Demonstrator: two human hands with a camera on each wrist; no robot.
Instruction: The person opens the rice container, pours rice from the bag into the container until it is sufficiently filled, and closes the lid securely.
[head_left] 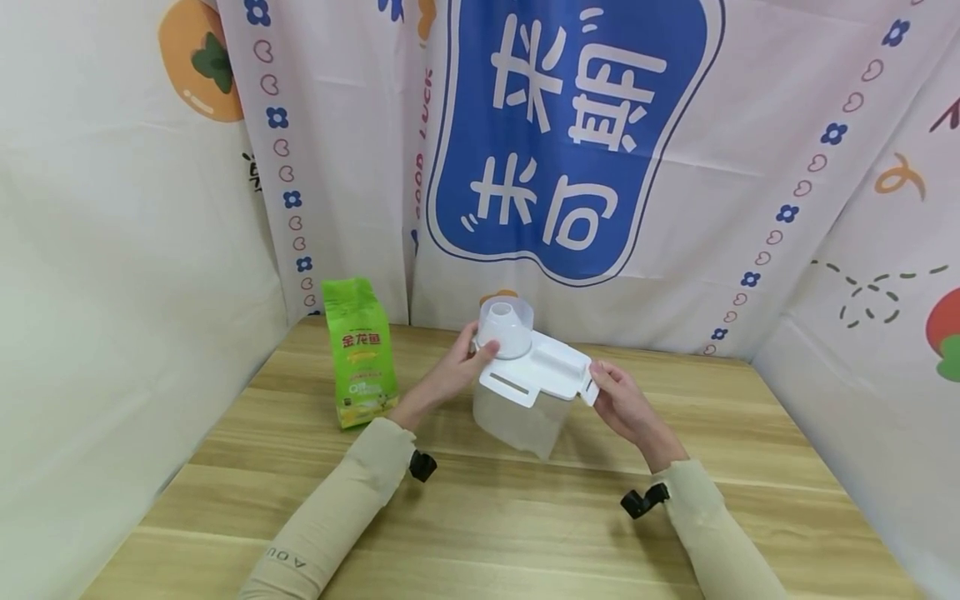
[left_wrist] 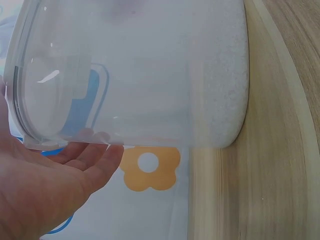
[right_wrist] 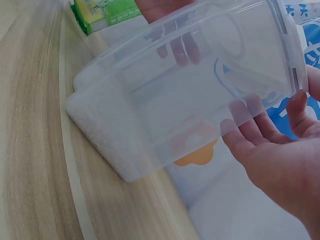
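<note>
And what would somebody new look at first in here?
Probably the big blue patch with white writing on the back cloth. Next, perhaps the bright green bag standing on the table at left. Then the see-through, white-lidded box in the middle, held by the left grip and right grip.

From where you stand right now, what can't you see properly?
- Smallest print on the green bag, head view: too small to read.
- Same bag, right wrist view: partly cut off by the upper edge.
- Left hand, left wrist view: partly cut off by the left edge.
- White filling in the clear box, left wrist view: blurred behind the cloudy wall.
</note>
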